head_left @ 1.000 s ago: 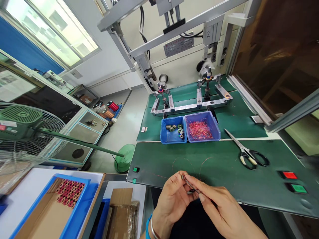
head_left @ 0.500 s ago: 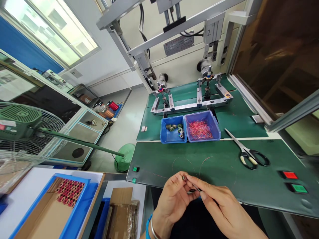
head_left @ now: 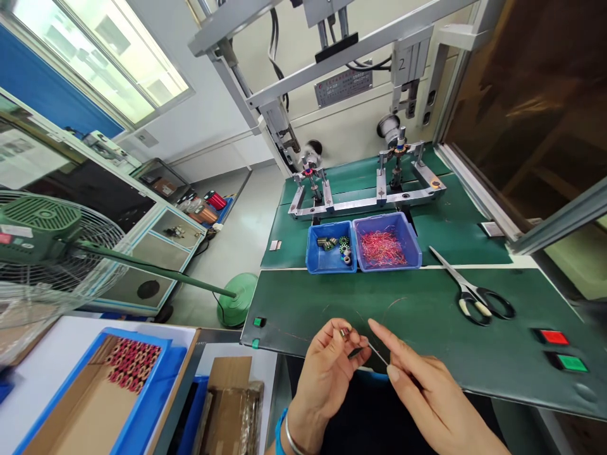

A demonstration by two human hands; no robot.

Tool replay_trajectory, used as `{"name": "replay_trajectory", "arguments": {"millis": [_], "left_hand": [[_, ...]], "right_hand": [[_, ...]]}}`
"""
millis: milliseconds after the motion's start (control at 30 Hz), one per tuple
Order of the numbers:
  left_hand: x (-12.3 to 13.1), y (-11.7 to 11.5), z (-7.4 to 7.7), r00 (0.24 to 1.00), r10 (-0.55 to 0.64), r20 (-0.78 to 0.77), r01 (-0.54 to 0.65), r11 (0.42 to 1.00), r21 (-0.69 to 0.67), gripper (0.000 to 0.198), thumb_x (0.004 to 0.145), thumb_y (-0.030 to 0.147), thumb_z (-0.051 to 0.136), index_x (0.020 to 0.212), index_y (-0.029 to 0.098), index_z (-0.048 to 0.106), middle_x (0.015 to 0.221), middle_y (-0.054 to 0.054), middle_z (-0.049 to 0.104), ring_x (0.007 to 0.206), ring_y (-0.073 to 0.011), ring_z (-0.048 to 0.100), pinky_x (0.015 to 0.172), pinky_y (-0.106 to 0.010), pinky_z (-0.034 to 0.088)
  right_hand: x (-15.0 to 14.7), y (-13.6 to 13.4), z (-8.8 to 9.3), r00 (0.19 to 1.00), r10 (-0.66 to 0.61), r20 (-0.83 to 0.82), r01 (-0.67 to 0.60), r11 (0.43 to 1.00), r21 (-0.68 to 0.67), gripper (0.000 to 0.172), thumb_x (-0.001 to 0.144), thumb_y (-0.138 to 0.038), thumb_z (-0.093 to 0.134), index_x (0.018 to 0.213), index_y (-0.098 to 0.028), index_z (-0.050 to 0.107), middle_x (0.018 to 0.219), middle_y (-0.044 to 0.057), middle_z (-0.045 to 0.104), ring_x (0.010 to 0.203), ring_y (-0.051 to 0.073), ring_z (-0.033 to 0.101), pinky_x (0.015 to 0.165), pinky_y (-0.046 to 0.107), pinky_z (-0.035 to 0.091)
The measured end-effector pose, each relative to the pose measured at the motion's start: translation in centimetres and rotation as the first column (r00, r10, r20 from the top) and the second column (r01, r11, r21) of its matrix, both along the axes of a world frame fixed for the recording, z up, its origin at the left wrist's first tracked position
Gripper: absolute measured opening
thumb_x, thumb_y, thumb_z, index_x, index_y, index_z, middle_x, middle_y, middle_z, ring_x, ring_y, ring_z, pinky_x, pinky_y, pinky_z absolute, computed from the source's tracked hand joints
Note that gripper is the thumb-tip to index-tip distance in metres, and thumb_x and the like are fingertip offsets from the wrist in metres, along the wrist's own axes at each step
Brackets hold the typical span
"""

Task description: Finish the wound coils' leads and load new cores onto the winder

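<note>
My left hand point(head_left: 329, 373) pinches a small metal coil part point(head_left: 344, 334) between thumb and fingertips, just over the near edge of the green bench point(head_left: 427, 316). My right hand point(head_left: 422, 395) is beside it, thumb and fingers closed on thin tweezers point(head_left: 374, 352) whose tips point at the part, index finger stretched out. Fine copper wire point(head_left: 393, 303) loops over the mat just beyond the hands.
Two blue bins sit mid-bench: one with small coil parts point(head_left: 332, 253), one with red wire scraps point(head_left: 386, 243). Scissors point(head_left: 474, 294) lie to the right, near red point(head_left: 552, 337) and green point(head_left: 570, 363) buttons. A winding fixture point(head_left: 365, 189) stands behind. A fan point(head_left: 42, 253) and a tray of pink parts point(head_left: 130, 366) are at left.
The hands have drawn slightly apart; the right hand's tweezers slid back from the part, and the left hand lifted the part a little.
</note>
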State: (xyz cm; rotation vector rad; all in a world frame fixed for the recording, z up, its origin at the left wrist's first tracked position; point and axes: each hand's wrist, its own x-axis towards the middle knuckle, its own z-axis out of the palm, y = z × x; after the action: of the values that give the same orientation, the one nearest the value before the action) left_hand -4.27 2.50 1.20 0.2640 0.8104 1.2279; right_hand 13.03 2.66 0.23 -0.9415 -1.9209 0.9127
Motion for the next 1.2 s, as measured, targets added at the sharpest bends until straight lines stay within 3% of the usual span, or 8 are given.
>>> {"name": "replay_trajectory", "arguments": {"millis": [167, 300, 533, 667, 800, 967, 1100, 1200], "left_hand": [[0.4, -0.3, -0.1, 0.995, -0.052, -0.086, 0.057, 0.997, 0.058, 0.027, 0.073, 0.036, 0.087, 0.083, 0.017, 0.072, 0.078, -0.003, 0.072, 0.079, -0.0149, 0.065, 0.083, -0.031, 0.047], [1.0, -0.6, -0.4, 0.971, -0.074, -0.226, 0.096, 0.992, 0.087, 0.029, 0.069, 0.037, 0.089, 0.078, 0.016, 0.071, 0.074, -0.003, 0.068, 0.074, -0.015, 0.061, 0.078, -0.028, 0.044], [0.7, -0.2, -0.4, 0.952, 0.164, -0.257, -0.124, 0.978, 0.168, 0.028, 0.069, 0.038, 0.088, 0.076, 0.018, 0.069, 0.069, 0.0, 0.062, 0.074, -0.0134, 0.056, 0.076, -0.026, 0.044], [0.9, -0.2, -0.3, 0.958, 0.207, -0.196, -0.185, 0.975, 0.127, 0.029, 0.067, 0.035, 0.09, 0.079, 0.018, 0.069, 0.072, 0.0, 0.064, 0.075, -0.0135, 0.058, 0.078, -0.027, 0.047], [1.3, -0.6, -0.3, 0.955, 0.225, -0.192, -0.207, 0.972, 0.111, 0.027, 0.069, 0.035, 0.089, 0.081, 0.02, 0.07, 0.076, 0.0, 0.068, 0.077, -0.0132, 0.061, 0.08, -0.026, 0.048], [1.4, -0.9, -0.8, 0.955, 0.089, -0.284, -0.045, 0.987, 0.157, 0.026, 0.073, 0.041, 0.084, 0.081, 0.019, 0.071, 0.078, -0.004, 0.071, 0.088, -0.0202, 0.066, 0.085, -0.033, 0.05], [0.7, -0.8, -1.3, 0.902, 0.133, -0.41, -0.052, 0.978, 0.203, 0.024, 0.076, 0.041, 0.082, 0.081, 0.02, 0.071, 0.075, -0.003, 0.07, 0.093, -0.0217, 0.067, 0.084, -0.031, 0.048], [0.3, -0.6, -1.2, 0.886, 0.112, -0.45, -0.019, 0.978, 0.207, 0.024, 0.078, 0.042, 0.08, 0.083, 0.021, 0.071, 0.071, -0.003, 0.07, 0.1, -0.024, 0.067, 0.09, -0.033, 0.045]], "right_hand": [[-0.7, -0.2, -0.5, 0.999, 0.022, 0.038, -0.02, 0.998, -0.053, 0.059, 0.102, -0.019, 0.034, 0.157, -0.034, 0.019, 0.068, -0.008, 0.058, 0.056, 0.009, 0.059, 0.06, 0.019, 0.051], [-1.2, -0.3, -0.4, 0.998, 0.034, -0.05, -0.043, 0.981, -0.19, 0.047, 0.103, -0.025, 0.036, 0.149, -0.028, 0.028, 0.069, -0.008, 0.057, 0.056, 0.01, 0.057, 0.057, 0.019, 0.047], [-0.7, -0.2, -1.1, 0.993, 0.084, -0.08, -0.107, 0.93, -0.352, 0.011, 0.094, -0.034, 0.051, 0.095, -0.023, 0.051, 0.059, -0.008, 0.047, 0.052, 0.012, 0.046, 0.05, 0.021, 0.036], [-1.0, -0.1, -1.3, 0.988, 0.128, -0.082, -0.15, 0.918, -0.368, 0.028, 0.093, -0.035, 0.05, 0.07, -0.023, 0.04, 0.054, -0.007, 0.041, 0.05, 0.01, 0.04, 0.051, 0.022, 0.034], [-1.8, 0.0, -0.9, 0.989, 0.112, -0.093, -0.135, 0.943, -0.305, 0.033, 0.091, -0.035, 0.053, 0.066, -0.022, 0.037, 0.055, -0.008, 0.034, 0.049, 0.009, 0.036, 0.049, 0.021, 0.029], [-2.7, 0.4, -1.0, 0.982, -0.048, -0.183, -0.013, 0.948, -0.318, 0.04, 0.091, -0.05, 0.058, 0.066, -0.02, 0.051, 0.055, -0.008, 0.033, 0.048, 0.008, 0.033, 0.044, 0.02, 0.027], [-1.9, 0.6, -1.7, 0.97, -0.16, -0.183, 0.108, 0.958, -0.267, 0.027, 0.086, -0.048, 0.068, 0.086, -0.02, 0.069, 0.051, -0.01, 0.032, 0.043, 0.008, 0.033, 0.042, 0.02, 0.031], [-0.8, 0.7, -1.6, 0.931, -0.289, -0.224, 0.257, 0.953, -0.161, 0.015, 0.092, -0.034, 0.062, 0.098, -0.022, 0.07, 0.052, -0.01, 0.033, 0.042, 0.009, 0.036, 0.041, 0.019, 0.032]]}}
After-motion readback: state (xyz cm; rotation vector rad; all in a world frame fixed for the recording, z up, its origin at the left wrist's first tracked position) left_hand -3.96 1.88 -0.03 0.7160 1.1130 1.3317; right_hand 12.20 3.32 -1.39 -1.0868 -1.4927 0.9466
